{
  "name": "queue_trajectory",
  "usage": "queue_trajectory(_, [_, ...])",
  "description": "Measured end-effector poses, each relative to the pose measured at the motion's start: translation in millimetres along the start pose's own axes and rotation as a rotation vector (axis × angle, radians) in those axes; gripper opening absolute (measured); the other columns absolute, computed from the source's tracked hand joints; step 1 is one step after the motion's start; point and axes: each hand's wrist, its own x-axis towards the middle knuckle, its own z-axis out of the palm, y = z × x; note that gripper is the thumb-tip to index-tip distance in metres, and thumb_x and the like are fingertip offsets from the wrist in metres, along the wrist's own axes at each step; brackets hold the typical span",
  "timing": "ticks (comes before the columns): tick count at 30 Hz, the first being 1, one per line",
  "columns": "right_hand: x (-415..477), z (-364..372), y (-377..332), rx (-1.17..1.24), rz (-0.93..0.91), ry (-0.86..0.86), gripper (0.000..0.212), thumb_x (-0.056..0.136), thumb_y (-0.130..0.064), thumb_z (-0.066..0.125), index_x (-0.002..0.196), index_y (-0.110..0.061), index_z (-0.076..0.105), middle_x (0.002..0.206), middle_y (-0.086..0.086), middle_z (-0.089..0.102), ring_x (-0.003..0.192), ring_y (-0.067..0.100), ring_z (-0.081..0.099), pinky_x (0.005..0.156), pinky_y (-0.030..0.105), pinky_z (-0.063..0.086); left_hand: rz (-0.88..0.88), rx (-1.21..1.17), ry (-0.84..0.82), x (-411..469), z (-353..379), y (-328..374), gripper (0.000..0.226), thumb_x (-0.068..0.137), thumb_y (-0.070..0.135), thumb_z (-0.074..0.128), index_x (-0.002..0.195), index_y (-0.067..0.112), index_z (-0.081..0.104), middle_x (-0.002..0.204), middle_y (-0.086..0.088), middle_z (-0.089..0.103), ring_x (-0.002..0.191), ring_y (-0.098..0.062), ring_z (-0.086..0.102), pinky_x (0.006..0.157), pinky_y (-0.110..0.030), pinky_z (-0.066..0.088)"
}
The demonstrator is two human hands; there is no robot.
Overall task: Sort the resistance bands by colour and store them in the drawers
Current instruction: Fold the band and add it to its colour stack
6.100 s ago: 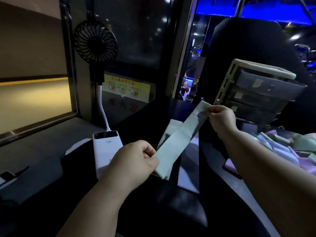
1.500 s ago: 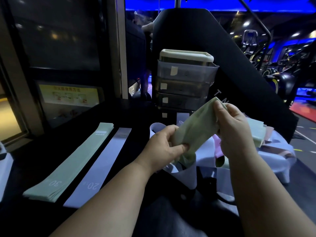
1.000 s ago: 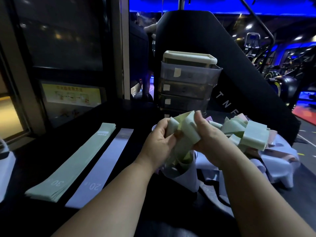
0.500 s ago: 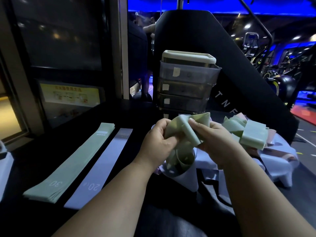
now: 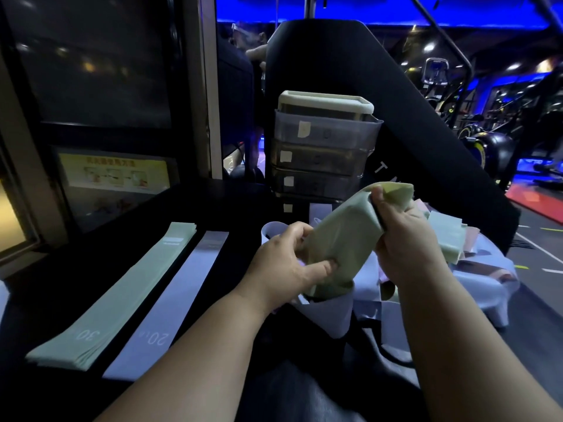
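Both hands hold one pale green resistance band [image 5: 344,242] stretched slantwise in front of me. My left hand [image 5: 286,263] pinches its lower end and my right hand [image 5: 405,236] grips its upper end. On the dark table to the left lies a flat stack of green bands [image 5: 112,296] marked 30, with a lilac band [image 5: 170,303] marked 20 beside it. A loose heap of green, lilac and pink bands [image 5: 451,239] lies to the right, behind my right hand. The grey drawer unit [image 5: 323,147] stands at the back with its drawers closed.
A dark window wall with a yellow notice [image 5: 112,175] bounds the table on the left. A large black padded machine part [image 5: 411,123] rises behind the drawers. Gym machines stand far right under blue light.
The crumpled green band has been pulled out between my hands into a flatter strip. My right hand has moved up and right; my left hand has dropped slightly.
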Motion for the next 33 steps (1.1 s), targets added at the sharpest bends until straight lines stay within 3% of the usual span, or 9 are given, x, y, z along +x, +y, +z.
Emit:
queue_trajectory(5, [1, -15, -12, -0.046, -0.098, 0.104, 0.018, 0.102, -0.023, 0.049, 0.113, -0.012, 0.057, 0.083, -0.004, 0.065, 0.065, 0.0, 0.065, 0.057, 0.016, 0.052, -0.019, -0.025, -0.065, 1, -1, -1, 0.037, 0.07, 0.043, 0.084, 0.095, 0.03, 0.06, 0.091, 0.014, 0.069, 0.085, 0.003, 0.062, 0.077, -0.015, 0.049])
queue_trajectory(8, [1, -24, -19, 0.071, -0.099, 0.188, 0.044, 0.097, -0.035, 0.055, 0.132, -0.01, 0.052, 0.106, -0.002, 0.062, 0.079, 0.001, 0.064, 0.076, 0.016, 0.054, -0.04, -0.07, -0.2, 2, 6, -6, 0.034, 0.07, 0.034, 0.084, 0.093, 0.023, 0.062, 0.091, 0.001, 0.07, 0.087, -0.012, 0.065, 0.086, -0.034, 0.053])
queue_trajectory(11, [3, -34, -24, 0.157, -0.137, 0.312, 0.026, 0.1, -0.028, 0.054, 0.118, -0.011, 0.06, 0.086, -0.004, 0.068, 0.068, 0.003, 0.066, 0.064, 0.018, 0.052, 0.003, -0.024, -0.182, 1, 10, -8, 0.025, 0.07, 0.035, 0.076, 0.088, 0.029, 0.06, 0.086, 0.004, 0.069, 0.079, -0.011, 0.063, 0.083, -0.035, 0.053])
queue_trajectory(14, [4, -36, -24, 0.155, -0.088, 0.268, 0.01, 0.1, -0.025, 0.052, 0.103, -0.018, 0.058, 0.072, -0.011, 0.068, 0.065, 0.004, 0.067, 0.063, 0.024, 0.053, 0.011, -0.018, -0.07, 2, 5, -5, 0.019, 0.078, 0.02, 0.073, 0.09, 0.026, 0.06, 0.088, 0.005, 0.069, 0.074, -0.007, 0.06, 0.078, -0.025, 0.05])
queue_trajectory(19, [6, -37, -27, 0.249, -0.095, 0.324, 0.009, 0.097, -0.023, 0.058, 0.092, -0.016, 0.056, 0.079, 0.005, 0.062, 0.067, 0.016, 0.065, 0.062, 0.032, 0.055, 0.008, -0.202, -0.106, 1, 0, -3, 0.029, 0.065, 0.012, 0.059, 0.092, 0.023, 0.059, 0.09, 0.005, 0.069, 0.082, -0.007, 0.064, 0.082, -0.029, 0.051])
queue_trajectory(24, [7, -44, -29, 0.182, -0.059, 0.375, 0.009, 0.097, -0.025, 0.058, 0.091, -0.018, 0.058, 0.08, 0.002, 0.064, 0.063, 0.012, 0.066, 0.057, 0.029, 0.056, 0.007, -0.215, -0.041, 3, 0, -4, 0.021, 0.081, -0.005, 0.066, 0.093, 0.012, 0.06, 0.084, 0.004, 0.066, 0.072, -0.009, 0.06, 0.072, -0.024, 0.05])
queue_trajectory(29, [6, -45, -25, 0.075, -0.052, 0.396, 0.004, 0.098, -0.021, 0.056, 0.098, -0.017, 0.059, 0.08, 0.0, 0.065, 0.064, 0.01, 0.066, 0.054, 0.027, 0.057, -0.027, -0.32, 0.107, 8, -3, -7, 0.015, 0.08, 0.01, 0.075, 0.084, 0.02, 0.065, 0.08, 0.006, 0.068, 0.082, -0.009, 0.063, 0.085, -0.03, 0.052])
queue_trajectory(33, [7, -44, -24, 0.03, -0.084, 0.391, 0.013, 0.098, -0.014, 0.053, 0.086, -0.018, 0.057, 0.076, 0.001, 0.059, 0.058, 0.007, 0.061, 0.049, 0.024, 0.052, -0.047, -0.35, 0.169, 9, -4, -5, 0.019, 0.082, 0.022, 0.074, 0.091, 0.015, 0.059, 0.086, -0.002, 0.069, 0.087, -0.018, 0.064, 0.093, -0.043, 0.05])
